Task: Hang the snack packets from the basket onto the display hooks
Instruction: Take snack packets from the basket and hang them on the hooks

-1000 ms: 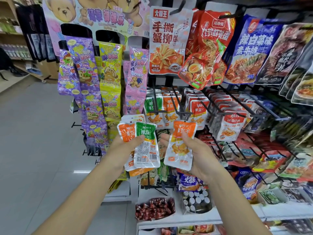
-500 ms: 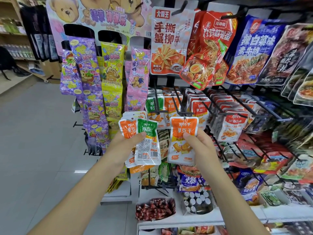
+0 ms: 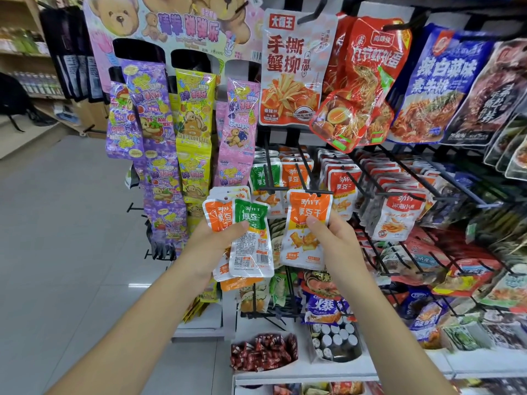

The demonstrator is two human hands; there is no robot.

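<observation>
Right now my left hand (image 3: 211, 249) grips a fanned stack (image 3: 225, 220) of small packets, thumb pressed across the front. A green packet (image 3: 251, 240) lies on top with its barcode showing, and orange ones sit behind it.

My right hand (image 3: 339, 246) pinches a single orange packet (image 3: 305, 232) by its right edge, thumb on the front and fingers behind. It hangs upright, its top edge right at the crossbar on the tip of a black hook (image 3: 303, 169). I cannot tell whether its hole is on the hook. Further back on that hook hang matching orange packs (image 3: 293, 173), with green packs (image 3: 263, 175) on the next hook to the left.

Big bags (image 3: 291, 69) hang above. A bear card (image 3: 171, 27) with purple, yellow and pink strips stands to the left. Below, a tub of red sweets (image 3: 262, 352) sits on a white shelf (image 3: 308, 373).
</observation>
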